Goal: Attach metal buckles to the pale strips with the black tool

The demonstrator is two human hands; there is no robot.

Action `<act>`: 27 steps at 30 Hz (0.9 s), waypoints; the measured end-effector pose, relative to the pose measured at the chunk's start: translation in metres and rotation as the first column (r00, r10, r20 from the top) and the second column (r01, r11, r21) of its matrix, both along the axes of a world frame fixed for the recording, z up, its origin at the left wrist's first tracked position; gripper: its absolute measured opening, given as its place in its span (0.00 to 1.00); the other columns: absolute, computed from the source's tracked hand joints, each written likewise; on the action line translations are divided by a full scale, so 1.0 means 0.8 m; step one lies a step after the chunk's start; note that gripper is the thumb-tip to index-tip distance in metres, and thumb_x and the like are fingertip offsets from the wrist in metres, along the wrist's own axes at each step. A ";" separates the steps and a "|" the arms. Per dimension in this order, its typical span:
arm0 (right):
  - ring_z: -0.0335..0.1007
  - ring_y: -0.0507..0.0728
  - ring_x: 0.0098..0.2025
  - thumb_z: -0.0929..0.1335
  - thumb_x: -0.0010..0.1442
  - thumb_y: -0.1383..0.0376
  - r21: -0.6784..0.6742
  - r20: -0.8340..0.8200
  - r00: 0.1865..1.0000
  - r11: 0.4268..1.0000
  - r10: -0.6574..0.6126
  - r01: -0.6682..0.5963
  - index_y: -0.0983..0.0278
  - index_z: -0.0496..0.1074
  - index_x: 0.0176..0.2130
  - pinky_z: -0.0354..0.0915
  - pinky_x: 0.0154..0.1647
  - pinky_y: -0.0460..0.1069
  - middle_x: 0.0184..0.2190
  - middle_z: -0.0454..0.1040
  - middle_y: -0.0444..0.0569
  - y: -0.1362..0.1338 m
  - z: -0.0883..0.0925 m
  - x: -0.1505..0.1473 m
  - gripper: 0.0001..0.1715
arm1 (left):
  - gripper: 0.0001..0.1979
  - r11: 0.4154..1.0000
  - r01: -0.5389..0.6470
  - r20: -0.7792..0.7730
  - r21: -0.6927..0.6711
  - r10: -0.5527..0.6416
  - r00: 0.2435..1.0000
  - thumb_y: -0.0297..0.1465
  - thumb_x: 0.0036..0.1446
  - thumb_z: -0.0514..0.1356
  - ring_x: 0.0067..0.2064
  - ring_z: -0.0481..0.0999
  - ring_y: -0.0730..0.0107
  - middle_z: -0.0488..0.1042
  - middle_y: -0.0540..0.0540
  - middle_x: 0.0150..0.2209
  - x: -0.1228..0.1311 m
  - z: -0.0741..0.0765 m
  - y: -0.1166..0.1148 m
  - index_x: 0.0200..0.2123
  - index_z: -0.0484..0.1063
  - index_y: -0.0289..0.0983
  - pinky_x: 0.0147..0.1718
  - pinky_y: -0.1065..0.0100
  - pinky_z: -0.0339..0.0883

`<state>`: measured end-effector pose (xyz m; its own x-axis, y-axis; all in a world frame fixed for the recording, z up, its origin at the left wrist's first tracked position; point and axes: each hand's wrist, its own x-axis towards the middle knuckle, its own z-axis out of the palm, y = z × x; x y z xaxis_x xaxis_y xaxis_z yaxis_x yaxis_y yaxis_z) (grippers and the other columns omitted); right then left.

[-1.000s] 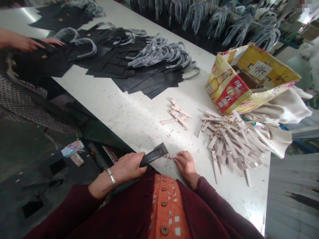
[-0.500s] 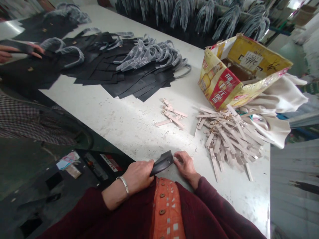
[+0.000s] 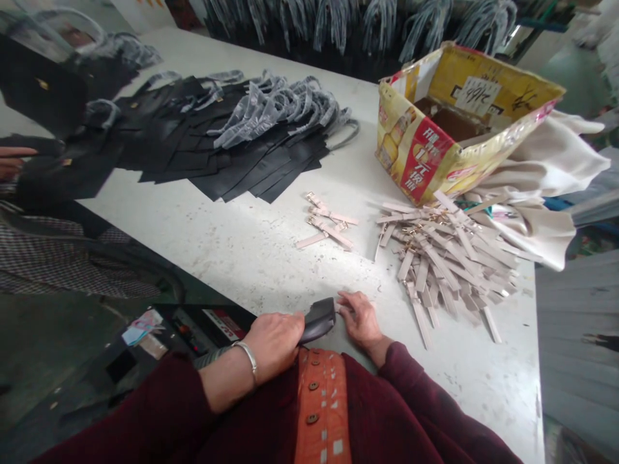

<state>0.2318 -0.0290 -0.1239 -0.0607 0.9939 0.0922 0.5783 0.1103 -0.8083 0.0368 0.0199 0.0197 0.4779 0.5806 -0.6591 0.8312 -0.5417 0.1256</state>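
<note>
My left hand (image 3: pixel 276 338) is wrapped around a black handheld tool (image 3: pixel 319 320), its blunt end pointing right and a grey ribbed hose (image 3: pixel 213 356) showing behind my wrist. Just beyond that end, my right hand (image 3: pixel 360 320) is closed in a pinch. What looks like a pale pink strap (image 3: pixel 373 304) is in its fingers, mostly hidden by them. Several pink buckled straps (image 3: pixel 329 222) lie crossed on the table ahead. To the right is a larger heap of similar straps (image 3: pixel 442 264) with gold-coloured buckles.
A yellow and red cardboard box (image 3: pixel 418 154) stands behind the heap, beside cream cloth (image 3: pixel 536 161). Black bag pieces (image 3: pixel 261 167) with wrapped handles are piled across the white table (image 3: pixel 232 241). Below left is a black machine (image 3: pixel 169 351). A co-worker's hand (image 3: pixel 14 161) is at far left.
The view has shifted slightly. The tool's end is turned more level, still beside my right hand. At far left, a black bag piece has been raised.
</note>
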 end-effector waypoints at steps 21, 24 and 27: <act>0.66 0.58 0.42 0.63 0.57 0.71 0.041 -0.063 0.998 0.999 -0.008 0.011 0.59 0.60 0.54 0.64 0.45 0.55 0.37 0.74 0.48 0.003 -0.015 0.007 0.26 | 0.13 0.997 -0.028 -0.015 0.066 0.029 0.999 0.37 0.50 0.52 0.35 0.75 0.58 0.76 0.43 0.33 -0.030 -0.008 0.016 0.38 0.67 0.39 0.32 0.64 0.64; 0.66 0.58 0.41 0.63 0.57 0.70 0.037 -0.069 0.998 0.999 -0.007 0.010 0.60 0.60 0.54 0.64 0.45 0.55 0.37 0.74 0.49 0.003 -0.012 0.007 0.25 | 0.14 0.998 -0.015 -0.029 0.062 0.017 0.999 0.36 0.49 0.52 0.38 0.75 0.56 0.76 0.41 0.35 -0.016 -0.014 0.011 0.40 0.67 0.39 0.34 0.62 0.65; 0.66 0.58 0.42 0.63 0.57 0.70 0.037 -0.076 0.997 0.999 -0.012 0.015 0.59 0.60 0.54 0.64 0.45 0.55 0.38 0.73 0.49 0.003 -0.012 0.007 0.26 | 0.15 0.997 -0.038 -0.030 0.066 0.040 0.999 0.37 0.49 0.52 0.39 0.75 0.54 0.75 0.39 0.36 -0.003 -0.023 0.013 0.40 0.67 0.38 0.35 0.61 0.65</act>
